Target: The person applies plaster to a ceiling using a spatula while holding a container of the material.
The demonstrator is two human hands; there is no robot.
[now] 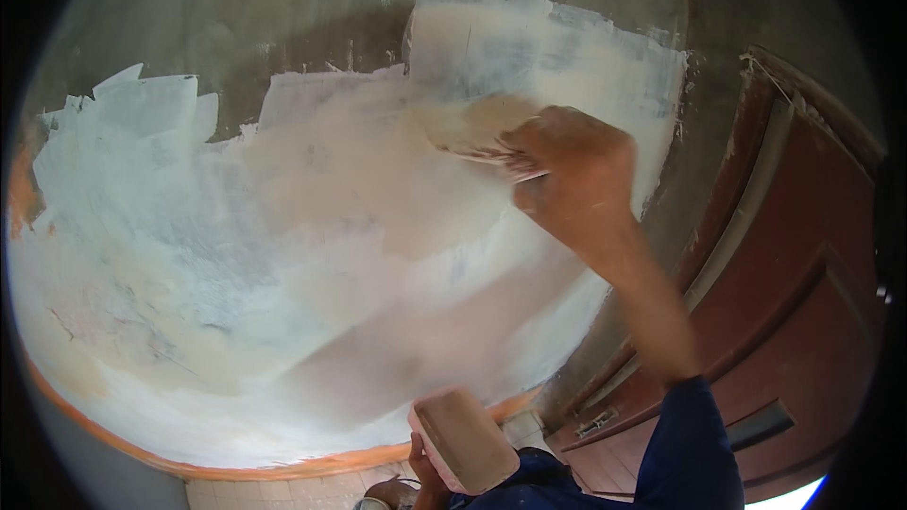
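Fingers wrapped round its grip, my right hand (pixel 572 161) presses a wide flat brush-like tool (pixel 477 127) to the wall. Motion blurs the tool's beige head, and I cannot make out its edge exactly. The wall (pixel 331 161) is coated in patchy white and cream over bare grey plaster. Down at the lower middle, my left hand (pixel 425 472) holds a pinkish rectangular tub (pixel 463 439) by its left side, tilted toward the wall. Its inside looks brownish; how much it contains I cannot tell. Most of the left hand's fingers are hidden by the tub.
A dark red panelled door (pixel 784 293) with a metal bolt (pixel 597 423) stands to the right in its frame. An orange band (pixel 283 466) runs along the wall's foot, above pale floor tiles (pixel 283 491). Part of a round light object (pixel 373 502) shows at the bottom edge.
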